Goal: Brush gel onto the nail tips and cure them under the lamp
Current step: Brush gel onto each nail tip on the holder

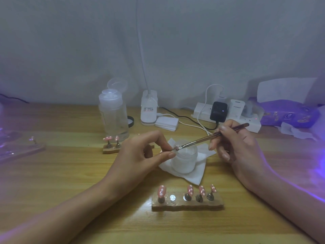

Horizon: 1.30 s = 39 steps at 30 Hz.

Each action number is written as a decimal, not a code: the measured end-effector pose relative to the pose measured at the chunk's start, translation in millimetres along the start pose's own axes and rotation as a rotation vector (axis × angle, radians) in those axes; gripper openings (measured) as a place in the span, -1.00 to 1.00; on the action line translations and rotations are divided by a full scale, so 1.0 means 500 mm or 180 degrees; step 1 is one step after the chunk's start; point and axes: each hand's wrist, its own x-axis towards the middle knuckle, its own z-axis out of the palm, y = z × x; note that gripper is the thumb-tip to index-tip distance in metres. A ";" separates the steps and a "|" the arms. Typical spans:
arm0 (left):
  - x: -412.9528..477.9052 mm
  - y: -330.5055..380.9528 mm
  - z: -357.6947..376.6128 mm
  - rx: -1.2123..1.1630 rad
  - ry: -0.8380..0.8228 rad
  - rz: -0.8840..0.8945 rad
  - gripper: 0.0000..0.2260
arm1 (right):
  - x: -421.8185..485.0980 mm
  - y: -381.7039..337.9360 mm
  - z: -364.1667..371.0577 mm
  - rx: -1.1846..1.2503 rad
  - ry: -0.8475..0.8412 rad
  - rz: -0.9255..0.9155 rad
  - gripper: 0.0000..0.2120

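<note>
My left hand [139, 155], at frame centre, pinches a small nail tip [174, 148] between thumb and forefinger, just over the white jar [184, 161] standing on a tissue [197, 175]. My right hand [235, 147] holds the brush [202, 139] like a pen, fingers [224, 129] curled round its handle, bristles touching that tip. Lower centre on the counter [70, 173], a wooden stand [186, 204] carries four pink dotted tips [161, 190].
</note>
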 end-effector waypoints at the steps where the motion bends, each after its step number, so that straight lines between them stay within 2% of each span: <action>1: 0.001 0.000 0.001 0.0033 0.0001 0.0015 -0.87 | -0.001 0.000 -0.002 -0.0015 0.0024 -0.0095 -0.70; 6: 0.004 0.000 0.003 0.0083 0.0031 0.0075 -0.87 | -0.005 -0.018 -0.010 -0.0265 0.0233 -0.0633 -0.79; 12: 0.001 0.003 0.001 0.0053 0.0045 0.0126 -0.82 | 0.011 -0.046 -0.033 -0.0284 0.0639 -0.0651 -0.78; 14: 0.002 0.001 0.001 0.0047 0.0051 0.0130 -0.83 | 0.010 -0.050 -0.035 -0.0196 0.0484 -0.0754 -0.80; 18: 0.001 0.000 0.001 0.0076 0.0050 0.0154 -0.84 | 0.001 -0.055 -0.022 -0.0622 -0.0262 -0.1313 -0.88; 23: 0.002 0.000 0.003 0.0093 0.0047 0.0172 -0.86 | -0.007 -0.059 -0.025 -0.0524 -0.0352 -0.1627 -0.83; 27: 0.002 -0.001 0.002 0.0102 0.0053 0.0158 -0.84 | 0.001 -0.066 -0.030 -0.0306 -0.0060 -0.1398 -0.85; 30: 0.002 -0.002 0.003 0.0080 0.0063 0.0140 -0.85 | -0.003 -0.045 -0.014 0.0074 0.0188 -0.0743 -0.79; 34: 0.003 -0.003 0.003 0.0077 0.0065 0.0143 -0.84 | -0.008 -0.014 0.008 0.0340 0.0168 0.0022 -0.78; 39: 0.002 -0.002 0.004 0.0072 0.0039 0.0149 -0.85 | -0.008 -0.010 0.008 0.0443 0.0112 0.0260 -0.81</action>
